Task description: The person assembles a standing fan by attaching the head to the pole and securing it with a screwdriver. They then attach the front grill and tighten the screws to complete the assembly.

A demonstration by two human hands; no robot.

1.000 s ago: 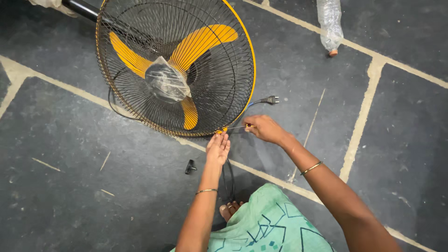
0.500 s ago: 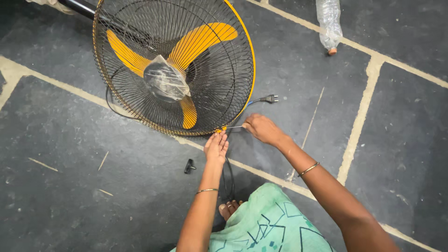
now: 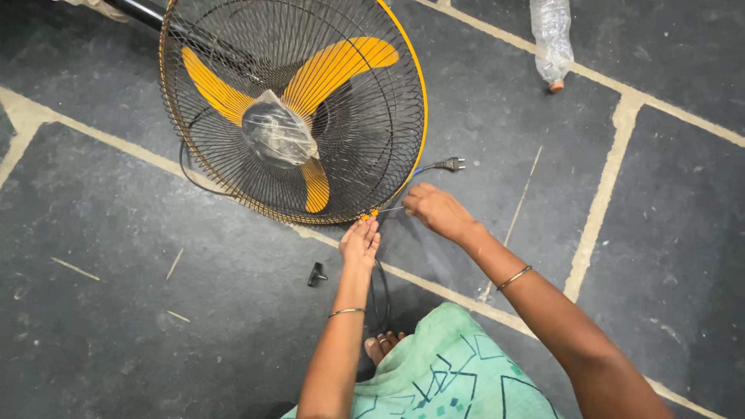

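The fan guard [image 3: 295,109] lies on the dark stone floor [image 3: 116,326], and the work sits at its lower rim, where a small yellow clip [image 3: 371,214] joins the wire cage to the yellow rim band. My left hand [image 3: 359,242] has its fingertips pressed to that spot, fingers nearly together, steadying the rim rather than gripping it. My right hand [image 3: 436,211] is pinched shut on a thin screwdriver [image 3: 392,209] whose tip points into the clip; the handle is hidden in the fist, so I can't tell how firm the grip is.

To do this well, imo: keep the tool shaft in line w/ the screw, push in before turning, and hold the left fingers clear of the tip in case it slips off.

Further out: yellow blades [image 3: 326,74] inside the cage, hub wrapped in clear plastic [image 3: 278,133]. A black plug [image 3: 450,164] lies just beyond the right hand, a small black knob [image 3: 316,274] lies left of my wrist, and a clear bottle [image 3: 552,39] is well apart up top.
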